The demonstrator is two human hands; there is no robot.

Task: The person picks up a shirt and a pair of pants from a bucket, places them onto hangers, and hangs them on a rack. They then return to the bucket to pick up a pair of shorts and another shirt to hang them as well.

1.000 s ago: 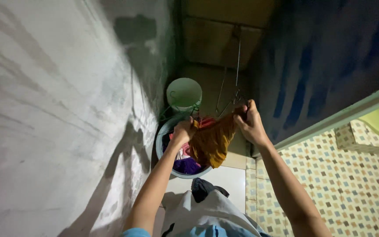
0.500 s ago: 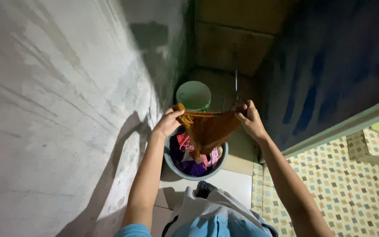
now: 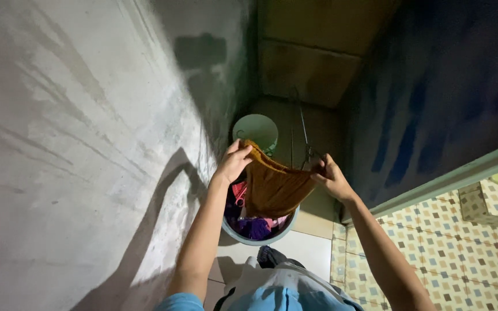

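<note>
Both my hands hold an orange-brown cloth (image 3: 275,187) stretched out between them. My left hand (image 3: 234,163) grips its left top corner and my right hand (image 3: 329,175) grips its right top corner. The cloth hangs spread above a round grey-blue basin (image 3: 272,236) on the floor. Inside the basin lie several bunched clothes, pink and purple, partly hidden behind the cloth.
A pale green bucket (image 3: 255,131) stands just beyond the basin. A grey concrete wall (image 3: 87,144) runs along the left and a dark blue wall (image 3: 433,98) along the right. Thin metal wires (image 3: 302,129) hang near my right hand. Patterned floor tiles (image 3: 451,247) lie at lower right.
The cloth was bunched between my hands a second ago; my hands have since moved apart and spread it flat. The view has shifted slightly toward the basin.
</note>
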